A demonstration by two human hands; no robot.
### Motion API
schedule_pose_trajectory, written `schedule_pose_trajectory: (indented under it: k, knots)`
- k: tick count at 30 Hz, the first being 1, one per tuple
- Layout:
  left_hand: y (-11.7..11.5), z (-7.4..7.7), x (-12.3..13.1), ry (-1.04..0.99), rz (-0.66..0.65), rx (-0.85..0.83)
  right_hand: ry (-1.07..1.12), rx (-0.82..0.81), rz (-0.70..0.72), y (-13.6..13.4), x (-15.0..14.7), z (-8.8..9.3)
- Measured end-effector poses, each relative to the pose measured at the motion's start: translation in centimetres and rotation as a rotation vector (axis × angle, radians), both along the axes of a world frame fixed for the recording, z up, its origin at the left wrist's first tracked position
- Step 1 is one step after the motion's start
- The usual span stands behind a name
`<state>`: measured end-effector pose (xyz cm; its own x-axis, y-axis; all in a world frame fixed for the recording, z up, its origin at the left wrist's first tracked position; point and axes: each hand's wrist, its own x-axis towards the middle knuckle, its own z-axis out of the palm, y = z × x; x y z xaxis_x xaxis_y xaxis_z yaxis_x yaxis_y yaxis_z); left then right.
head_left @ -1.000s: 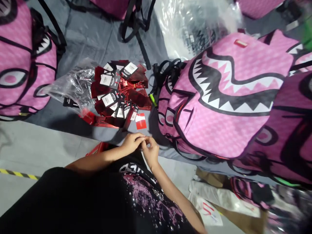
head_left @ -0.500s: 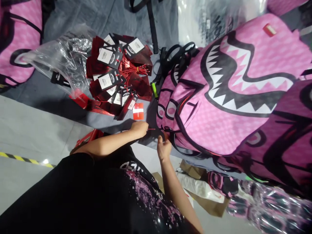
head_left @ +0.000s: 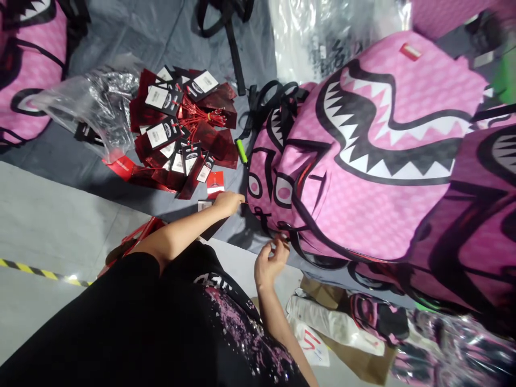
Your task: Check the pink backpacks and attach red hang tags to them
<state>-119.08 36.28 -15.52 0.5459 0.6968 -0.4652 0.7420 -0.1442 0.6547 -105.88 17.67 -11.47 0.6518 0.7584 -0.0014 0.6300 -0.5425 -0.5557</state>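
My left hand (head_left: 229,203) is closed in a pinch on a thin red string, which stretches toward the side of a pink backpack (head_left: 387,226). A hang tag (head_left: 205,206), dark with a white label, lies partly hidden under that hand and wrist. My right hand (head_left: 272,260) is at the backpack's lower edge, close to its black strap; its fingers are loosely bent and apart, with nothing visible in them. Just beyond my left hand lies a red-and-white card (head_left: 215,183). The backpack carries a black-and-white toothed mouth print.
A fanned pile of red and black hang tags (head_left: 163,134) lies beside a clear plastic bag (head_left: 108,107). A green clip-like piece (head_left: 241,151) sits by the backpack. Another pink bag (head_left: 36,70) is at far left. Cardboard and wrapped goods (head_left: 463,344) are on the floor below.
My left hand has come nearer the backpack's side, and a tag now shows beneath it. My right hand has drawn slightly down from the bag, its fingers loosening. The view has shifted.
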Motion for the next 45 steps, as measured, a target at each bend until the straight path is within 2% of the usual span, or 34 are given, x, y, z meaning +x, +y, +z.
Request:
schedule_pose_trajectory:
  k: [3, 5, 13, 16, 21, 24, 26, 28, 30, 32, 35, 39, 45]
  knots:
    - [0.9, -0.5, 0.4, -0.036, -0.072, 0.014, 0.139, 0.012, 0.073, -0.3, -0.8, -1.1]
    - [1.4, -0.8, 0.7, -0.066, -0.121, 0.013, 0.220, 0.010, 0.088, 0.6, -0.7, -2.0]
    - [2.3, -0.8, 2.0, -0.121, -0.279, -0.103, 0.371, -0.053, -0.042, 5.5, -0.7, -4.5]
    - [2.2, 0.4, 2.9, -0.130, -0.331, -0.176, 0.351, -0.091, -0.060, 6.3, -0.8, -4.0]
    - [3.1, 4.4, 3.2, -0.121, -0.391, -0.223, 0.244, -0.054, -0.060, 5.9, 0.1, -1.0]
    - [3.8, 5.8, 2.5, -0.171, -0.374, -0.166, 0.167, 0.039, -0.090, 4.6, 0.4, -1.4]
    - [3.6, 5.9, 2.0, -0.210, -0.356, -0.154, -0.011, 0.085, -0.047, 3.8, 0.6, -2.5]
    - [3.1, 5.6, 1.5, -0.244, -0.339, -0.167, -0.179, 0.148, 0.045, 3.5, 1.0, -3.4]
    - [2.5, 4.8, 1.2, -0.291, -0.299, -0.191, -0.256, 0.245, 0.156, 3.5, 1.5, -3.7]
    - [1.9, 3.7, 1.1, -0.343, -0.241, -0.205, -0.234, 0.319, 0.261, 4.0, 2.1, -3.6]
    - [1.3, 2.0, 1.0, -0.421, -0.175, -0.177, -0.089, 0.331, 0.374, 4.9, 2.8, -3.2]
    - [0.1, 0.6, 1.1, -0.533, -0.155, -0.117, 0.002, 0.350, 0.385, 5.5, 3.2, -3.5]
    - [-1.7, -0.2, 1.6, -0.461, -0.054, -0.031, 0.149, 0.297, 0.395, 5.2, 3.0, -4.5]
